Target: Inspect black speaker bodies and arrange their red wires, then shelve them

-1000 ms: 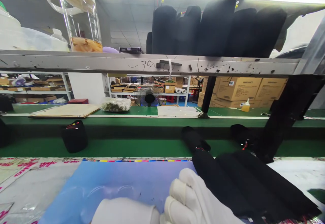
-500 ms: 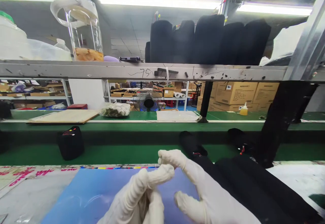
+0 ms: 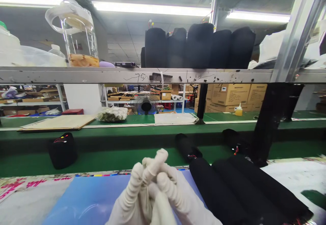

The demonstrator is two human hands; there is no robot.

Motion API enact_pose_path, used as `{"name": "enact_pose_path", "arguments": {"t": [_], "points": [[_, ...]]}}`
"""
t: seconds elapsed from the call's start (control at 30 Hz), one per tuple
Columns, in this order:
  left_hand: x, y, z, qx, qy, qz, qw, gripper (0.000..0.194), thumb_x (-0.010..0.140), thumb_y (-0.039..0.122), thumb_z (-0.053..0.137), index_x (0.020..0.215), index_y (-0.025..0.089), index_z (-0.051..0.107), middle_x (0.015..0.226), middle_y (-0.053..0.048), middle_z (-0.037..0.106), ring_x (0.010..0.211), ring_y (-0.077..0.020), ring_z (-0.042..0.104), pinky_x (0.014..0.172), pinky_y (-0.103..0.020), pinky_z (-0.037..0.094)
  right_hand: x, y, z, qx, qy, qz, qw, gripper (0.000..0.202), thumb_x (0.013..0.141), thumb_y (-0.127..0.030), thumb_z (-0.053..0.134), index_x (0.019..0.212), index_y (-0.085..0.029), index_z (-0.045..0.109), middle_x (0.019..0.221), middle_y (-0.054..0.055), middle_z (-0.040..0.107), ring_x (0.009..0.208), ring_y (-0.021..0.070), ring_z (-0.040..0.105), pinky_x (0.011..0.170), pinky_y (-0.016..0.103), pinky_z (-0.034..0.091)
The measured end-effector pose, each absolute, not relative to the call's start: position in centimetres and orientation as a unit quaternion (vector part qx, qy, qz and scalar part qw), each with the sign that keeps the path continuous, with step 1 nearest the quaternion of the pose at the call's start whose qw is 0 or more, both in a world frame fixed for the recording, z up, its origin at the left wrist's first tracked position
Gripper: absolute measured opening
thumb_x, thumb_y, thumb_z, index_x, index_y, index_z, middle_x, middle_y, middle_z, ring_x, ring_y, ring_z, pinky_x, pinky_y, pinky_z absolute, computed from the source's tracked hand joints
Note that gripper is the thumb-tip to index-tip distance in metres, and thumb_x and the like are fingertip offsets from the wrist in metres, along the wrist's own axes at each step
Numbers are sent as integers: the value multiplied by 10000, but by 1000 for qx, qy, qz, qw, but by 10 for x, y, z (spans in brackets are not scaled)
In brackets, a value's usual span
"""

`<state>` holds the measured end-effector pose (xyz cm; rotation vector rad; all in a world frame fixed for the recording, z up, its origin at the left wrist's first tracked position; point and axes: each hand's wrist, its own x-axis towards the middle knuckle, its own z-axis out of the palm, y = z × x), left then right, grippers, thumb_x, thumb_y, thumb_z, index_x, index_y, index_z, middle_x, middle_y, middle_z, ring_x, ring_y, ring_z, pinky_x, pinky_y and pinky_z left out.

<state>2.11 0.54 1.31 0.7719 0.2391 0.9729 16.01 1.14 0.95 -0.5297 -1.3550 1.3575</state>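
My left hand (image 3: 128, 201) and my right hand (image 3: 187, 201), both in white gloves, are pressed together at the bottom middle. Their fingers are bent and closed against each other, with the fingertips crossing at the top. Whether anything is pinched between them is hidden. Beneath the hands lies a shiny blue sheet (image 3: 84, 197) on the work table. Right beside my right hand, several long black padded cylinders (image 3: 229, 191) lie side by side.
A green conveyor belt (image 3: 107, 153) runs behind the table, carrying a black cylinder with wires (image 3: 63, 152) at left and others (image 3: 187, 146) at right. Overhead, a metal shelf (image 3: 107, 75) holds a jar (image 3: 81, 45) and black cylinders (image 3: 178, 48). A dark post (image 3: 267, 123) stands at right.
My right hand, formerly spread with thumb and fingers apart, has closed in against my left hand. The view has turned slightly to the right and upward.
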Motion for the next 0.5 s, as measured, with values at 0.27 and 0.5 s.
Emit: {"name": "enact_pose_path", "arguments": {"t": [0.27, 0.5], "points": [[23, 22, 17, 404, -40, 500, 765, 557, 987, 427, 455, 1501, 362, 252, 1228, -93, 711, 1033, -193, 710, 783, -298, 566, 160, 48, -28, -161, -479, 665, 550, 617, 690, -569, 780, 1193, -232, 659, 1082, 93, 698, 694, 181, 659, 565, 304, 525], [28, 25, 13, 420, -22, 488, 765, 569, 1008, 397, 379, 1534, 324, 176, 1335, -90, 643, 1242, -227, 590, 1049, -413, 425, 161, 44, -37, -260, -464, 598, 599, 668, 708, -689, 696, 1188, -226, 668, 1130, 94, 711, 1029, 278, 675, 849, 412, 558]]}}
